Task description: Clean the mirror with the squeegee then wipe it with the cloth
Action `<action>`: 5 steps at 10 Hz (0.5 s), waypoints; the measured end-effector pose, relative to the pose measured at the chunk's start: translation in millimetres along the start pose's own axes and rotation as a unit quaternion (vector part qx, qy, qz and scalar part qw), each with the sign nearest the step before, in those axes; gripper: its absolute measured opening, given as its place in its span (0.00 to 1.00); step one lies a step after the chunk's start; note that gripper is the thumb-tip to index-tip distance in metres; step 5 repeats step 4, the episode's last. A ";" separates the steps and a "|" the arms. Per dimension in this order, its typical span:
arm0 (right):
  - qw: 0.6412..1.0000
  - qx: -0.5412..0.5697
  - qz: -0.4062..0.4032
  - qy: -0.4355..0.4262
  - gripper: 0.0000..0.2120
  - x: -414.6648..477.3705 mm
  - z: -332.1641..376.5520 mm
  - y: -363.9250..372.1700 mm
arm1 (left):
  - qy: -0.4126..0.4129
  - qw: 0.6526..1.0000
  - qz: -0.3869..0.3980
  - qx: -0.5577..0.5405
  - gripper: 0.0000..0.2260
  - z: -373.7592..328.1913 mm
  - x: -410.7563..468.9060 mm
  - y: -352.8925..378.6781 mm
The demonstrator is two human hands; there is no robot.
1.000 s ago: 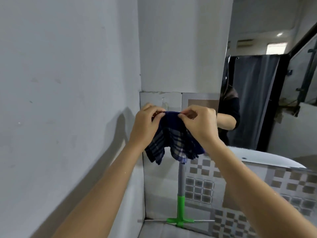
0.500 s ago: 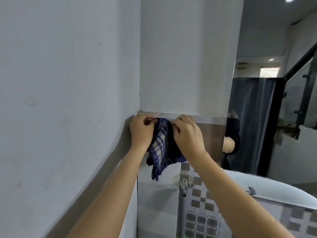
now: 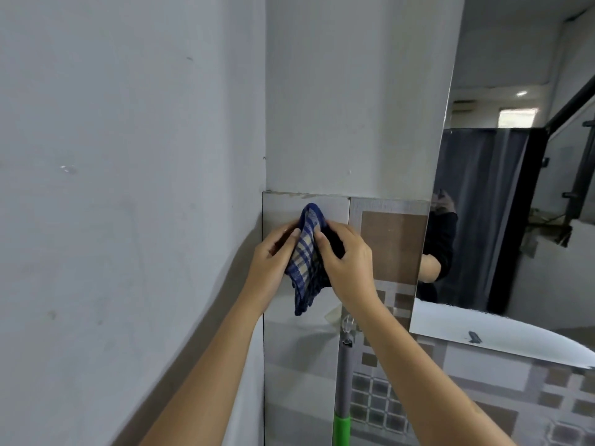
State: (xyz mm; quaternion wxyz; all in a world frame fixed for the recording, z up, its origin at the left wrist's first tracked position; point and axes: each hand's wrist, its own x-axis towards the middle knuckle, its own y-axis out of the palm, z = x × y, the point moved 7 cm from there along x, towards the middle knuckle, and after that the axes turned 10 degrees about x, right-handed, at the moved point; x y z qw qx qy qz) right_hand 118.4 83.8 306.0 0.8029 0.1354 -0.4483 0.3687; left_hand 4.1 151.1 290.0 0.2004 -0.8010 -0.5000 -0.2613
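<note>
A blue and white checked cloth [image 3: 306,262] hangs bunched against the tiled wall near the corner. My left hand [image 3: 273,262] pinches its left side and my right hand [image 3: 346,262] grips its right side. The squeegee [image 3: 343,387] hangs below my right wrist from a small wall hook, its grey handle turning green at the bottom edge; its blade is out of view. The mirror [image 3: 502,204] is on the right, with its left edge beside the brown tile.
A plain grey wall [image 3: 128,188] fills the left side and meets the tiled wall [image 3: 386,246] in a corner. A white curved basin rim [image 3: 483,329] shows at the mirror's lower edge. The mirror reflects a dark curtain and a person's dark sleeve.
Both hands have gathered the cloth from spread out into a narrow bunch. The view has risen, so the squeegee's blade has dropped out of sight.
</note>
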 end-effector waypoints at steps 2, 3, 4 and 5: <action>0.999 -0.027 0.026 0.035 0.13 -4.0 2.1 -2.3 | -0.002 0.999 0.002 0.041 0.10 -7.3 -10.4 -2.4; 0.994 -0.063 0.066 0.057 0.15 -17.2 12.0 -11.3 | 0.001 0.988 -0.018 0.154 0.09 -15.4 -19.5 -6.6; 0.991 -0.076 0.084 0.069 0.15 -30.1 25.3 -25.1 | 0.013 0.960 -0.041 0.277 0.12 -28.4 -29.7 -7.6; 0.991 -0.076 0.084 0.069 0.15 -30.1 25.3 -25.1 | 0.013 0.960 -0.041 0.277 0.12 -28.4 -29.7 -7.6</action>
